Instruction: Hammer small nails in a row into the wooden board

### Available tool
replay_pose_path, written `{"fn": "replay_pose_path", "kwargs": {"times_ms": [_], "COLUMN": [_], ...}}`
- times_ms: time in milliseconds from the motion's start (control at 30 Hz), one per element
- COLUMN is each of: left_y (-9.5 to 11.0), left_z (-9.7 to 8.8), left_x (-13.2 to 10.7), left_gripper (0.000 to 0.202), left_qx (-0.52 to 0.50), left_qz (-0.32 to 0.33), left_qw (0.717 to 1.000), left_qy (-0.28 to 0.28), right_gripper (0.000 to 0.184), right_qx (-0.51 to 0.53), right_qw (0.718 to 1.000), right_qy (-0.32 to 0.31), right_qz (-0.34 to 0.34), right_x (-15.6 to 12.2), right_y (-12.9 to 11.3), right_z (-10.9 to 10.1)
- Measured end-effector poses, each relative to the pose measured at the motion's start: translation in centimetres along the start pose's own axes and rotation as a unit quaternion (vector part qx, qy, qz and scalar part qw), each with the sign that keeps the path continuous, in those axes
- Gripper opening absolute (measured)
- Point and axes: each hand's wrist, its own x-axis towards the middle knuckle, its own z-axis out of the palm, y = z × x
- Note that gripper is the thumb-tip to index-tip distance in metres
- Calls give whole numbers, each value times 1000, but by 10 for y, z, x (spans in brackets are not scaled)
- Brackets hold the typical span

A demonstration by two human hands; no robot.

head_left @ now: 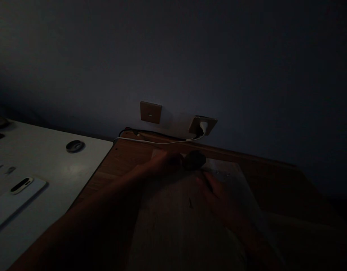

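Observation:
The scene is very dark. My left hand (164, 162) reaches across a pale board (173, 218) lying on the wooden desk (119, 158), its fingers curled against a small dark rounded object (194, 160) at the board's far edge. My right hand (218, 194) rests flat on the board just below and right of that object, with fingers stretched toward it. A tiny dark speck, perhaps a screw (190, 203), lies on the board between my arms. A clear plastic sheet or bag (232, 177) lies under the right hand's far side.
A white table (49, 165) stands to the left, carrying a white phone (15, 197) face down and a small round dark thing (75, 146). On the wall are a switch plate (150, 112) and a socket (203, 125) with a white plug and cable (150, 142).

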Motion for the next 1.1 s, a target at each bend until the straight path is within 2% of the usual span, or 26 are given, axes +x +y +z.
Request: {"fn": "replay_pose_path", "kwargs": {"times_ms": [133,333,500,667,867,1100], "left_y": [-1,4,6,0,-4,-6], "left_z": [1,2,1,2,4,6], "left_x": [-1,-1,-2,-2,-1,1], "left_gripper": [29,33,31,29,34,33], "left_qx": [-21,-36,-42,-57,-18,12], "left_qz": [1,-33,-10,-18,-1,-10], "left_qw": [1000,999,999,998,1000,1000], "left_qy": [-6,14,26,27,14,18], "right_gripper": [39,45,45,46,49,41], "right_qx": [-8,1,-3,-3,2,-6], "right_qw": [1000,1000,1000,1000,1000,1000], "right_qy": [23,-3,2,9,4,2], "right_qz": [-20,4,8,10,6,1], "right_x": [11,10,8,6,5,9], "right_y": [-1,-4,-9,-6,1,-6], "right_z": [1,-1,-2,-3,1,6]}}
